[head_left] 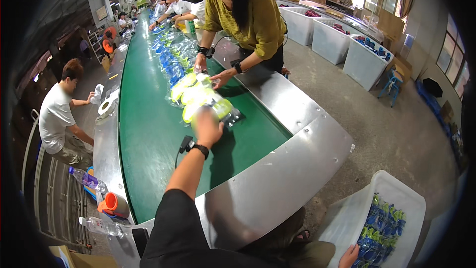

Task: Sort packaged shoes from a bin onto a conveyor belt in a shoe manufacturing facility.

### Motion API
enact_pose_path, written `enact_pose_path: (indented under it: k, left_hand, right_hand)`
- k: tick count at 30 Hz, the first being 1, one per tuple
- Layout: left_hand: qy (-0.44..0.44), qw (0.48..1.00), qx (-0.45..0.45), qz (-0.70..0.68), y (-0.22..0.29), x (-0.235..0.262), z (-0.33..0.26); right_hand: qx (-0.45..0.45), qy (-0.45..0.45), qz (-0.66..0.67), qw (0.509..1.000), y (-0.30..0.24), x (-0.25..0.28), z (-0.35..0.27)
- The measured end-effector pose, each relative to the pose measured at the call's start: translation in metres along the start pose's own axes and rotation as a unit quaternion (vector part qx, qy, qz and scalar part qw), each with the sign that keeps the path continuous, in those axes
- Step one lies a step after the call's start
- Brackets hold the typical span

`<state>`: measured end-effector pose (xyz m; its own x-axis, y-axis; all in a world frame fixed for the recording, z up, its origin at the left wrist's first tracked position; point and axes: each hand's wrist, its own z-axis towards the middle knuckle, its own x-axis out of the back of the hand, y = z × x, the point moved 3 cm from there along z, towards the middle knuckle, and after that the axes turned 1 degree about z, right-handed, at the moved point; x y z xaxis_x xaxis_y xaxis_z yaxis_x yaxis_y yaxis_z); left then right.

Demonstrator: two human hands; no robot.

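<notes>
Left hand [207,128] grips yellow-green bagged packages [201,97] at twelve o'clock; right hand [349,256] touches blue packets [379,233] in a white bin [414,203].

Left arm outstretched, hand [208,126] blurred; right hand [349,256] low at the frame edge.

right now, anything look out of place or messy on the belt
Nothing is spilled or broken. The bagged yellow packs lie bunched and overlapping on the green belt under the left hand; the right hand is down by the white bin.

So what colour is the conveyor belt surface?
Dark green belt, seen best in the head view.
</notes>
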<state>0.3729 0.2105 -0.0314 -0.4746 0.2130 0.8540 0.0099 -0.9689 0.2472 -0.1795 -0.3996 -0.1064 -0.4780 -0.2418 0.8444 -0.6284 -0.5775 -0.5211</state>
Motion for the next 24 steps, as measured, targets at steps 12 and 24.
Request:
enact_pose_path:
  k: [12, 24]
  left_hand:
    - [-0.080, 0.423, 0.354, -0.830, 0.028, 0.007, -0.123]
    - [-0.224, 0.235, 0.355, -0.877, 0.073, 0.065, -0.150]
  right_hand:
    - [-0.016, -0.021, -0.015, 1.000, 0.015, -0.002, -0.001]
    - [-0.034, 0.025, 0.248, 0.968, 0.081, -0.039, 0.009]
